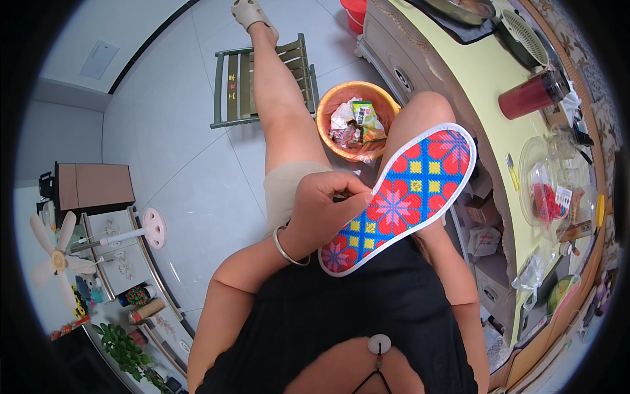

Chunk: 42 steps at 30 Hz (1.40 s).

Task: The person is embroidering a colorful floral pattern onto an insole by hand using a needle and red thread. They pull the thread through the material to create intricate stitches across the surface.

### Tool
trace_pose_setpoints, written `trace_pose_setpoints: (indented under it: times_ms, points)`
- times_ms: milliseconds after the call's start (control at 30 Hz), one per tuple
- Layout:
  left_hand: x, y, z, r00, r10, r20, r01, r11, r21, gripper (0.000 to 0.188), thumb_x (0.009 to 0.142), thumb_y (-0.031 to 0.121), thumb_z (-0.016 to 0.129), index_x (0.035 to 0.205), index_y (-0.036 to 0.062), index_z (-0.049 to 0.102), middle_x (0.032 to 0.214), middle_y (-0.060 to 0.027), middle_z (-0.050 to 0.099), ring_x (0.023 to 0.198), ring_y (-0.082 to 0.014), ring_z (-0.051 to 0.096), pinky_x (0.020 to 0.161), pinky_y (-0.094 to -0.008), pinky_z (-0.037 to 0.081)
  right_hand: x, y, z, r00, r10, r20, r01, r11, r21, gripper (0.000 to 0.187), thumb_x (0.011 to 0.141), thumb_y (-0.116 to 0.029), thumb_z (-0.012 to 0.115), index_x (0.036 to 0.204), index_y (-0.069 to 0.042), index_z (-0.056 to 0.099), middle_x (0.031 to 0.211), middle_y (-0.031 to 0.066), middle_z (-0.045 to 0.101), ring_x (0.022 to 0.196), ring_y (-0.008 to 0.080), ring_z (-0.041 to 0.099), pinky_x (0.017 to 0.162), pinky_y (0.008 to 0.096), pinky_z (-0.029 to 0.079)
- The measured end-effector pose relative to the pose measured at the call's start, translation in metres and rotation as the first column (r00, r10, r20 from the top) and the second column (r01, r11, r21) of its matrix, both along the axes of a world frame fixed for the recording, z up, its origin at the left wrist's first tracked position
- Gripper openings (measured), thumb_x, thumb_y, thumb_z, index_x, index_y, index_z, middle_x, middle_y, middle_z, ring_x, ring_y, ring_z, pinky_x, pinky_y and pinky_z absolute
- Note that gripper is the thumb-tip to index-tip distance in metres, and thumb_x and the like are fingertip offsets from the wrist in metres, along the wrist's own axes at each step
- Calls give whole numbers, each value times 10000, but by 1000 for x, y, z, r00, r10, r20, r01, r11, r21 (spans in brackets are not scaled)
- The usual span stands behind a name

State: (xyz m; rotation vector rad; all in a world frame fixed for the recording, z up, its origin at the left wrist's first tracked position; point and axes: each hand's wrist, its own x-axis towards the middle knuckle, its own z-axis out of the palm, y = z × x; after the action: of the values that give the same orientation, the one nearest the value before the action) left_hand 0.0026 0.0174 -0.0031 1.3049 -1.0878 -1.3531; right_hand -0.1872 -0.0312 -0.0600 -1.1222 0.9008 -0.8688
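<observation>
An embroidered insole (pixel 394 203) with a white edge is held up over my lap, its toe end tilted to the far right. Red and pink flowers, blue bands and yellow squares cover its face. My right hand (pixel 431 231) supports it from behind, its fingers hidden by the insole. At the insole's left edge my left hand (pixel 328 205), with a bracelet (pixel 283 244) on the wrist, is closed in a pinch of thumb and forefinger. Whatever lies between those fingertips is too small to make out.
An orange waste bin (pixel 323 131) with wrappers stands between my legs. Beyond is a folding stool (pixel 226 92) under my outstretched leg. On the right, a pale yellow tabletop (pixel 489 141) bears a dark red tumbler (pixel 528 97), yellow snips (pixel 513 174) and a plastic container with red thread (pixel 546 202).
</observation>
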Motion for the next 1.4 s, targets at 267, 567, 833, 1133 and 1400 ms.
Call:
trace_pose_setpoints:
  times_ms: [267,567,833,1133,1400]
  points:
    - [0,-1,0,991,-14,-132,25,997,76,45,805,-11,601,816,-53,613,749,-70,646,663,-66,583,602,-187,460,7,-1,3,965,-79,250,-18,931,365,434,829,-91,634,1223,-52,457,1088,83,583,941,187,612,748,316,547]
    - [0,1,-6,987,-7,-158,22,995,92,46,804,-23,604,839,-52,609,789,-83,651,713,-82,603,652,-200,485,12,2,12,980,-44,192,-7,966,259,362,876,-116,574,1215,-60,463,1068,75,590,922,179,618,736,303,549]
    - [1,0,-6,929,49,-368,43,971,236,72,782,-8,635,837,-40,602,807,-85,652,722,-100,612,673,-203,484,21,0,24,975,-96,202,45,969,243,399,813,-31,631,1180,-19,477,1062,72,585,925,158,599,779,303,526]
    - [3,-6,-7,907,117,-405,-15,970,244,64,779,-14,626,818,-35,580,815,-114,655,708,-115,623,664,-218,502,26,-9,16,927,-266,265,160,918,363,362,840,-39,603,1178,-17,475,1101,71,564,976,159,576,831,300,494]
    - [7,-11,-10,962,197,-188,-199,980,7,56,804,-31,612,835,-39,565,807,-101,645,715,-92,616,649,-193,498,19,-30,67,923,-329,-202,-74,364,-929,204,679,16,695,865,-38,630,787,55,576,717,190,543,660,301,434]
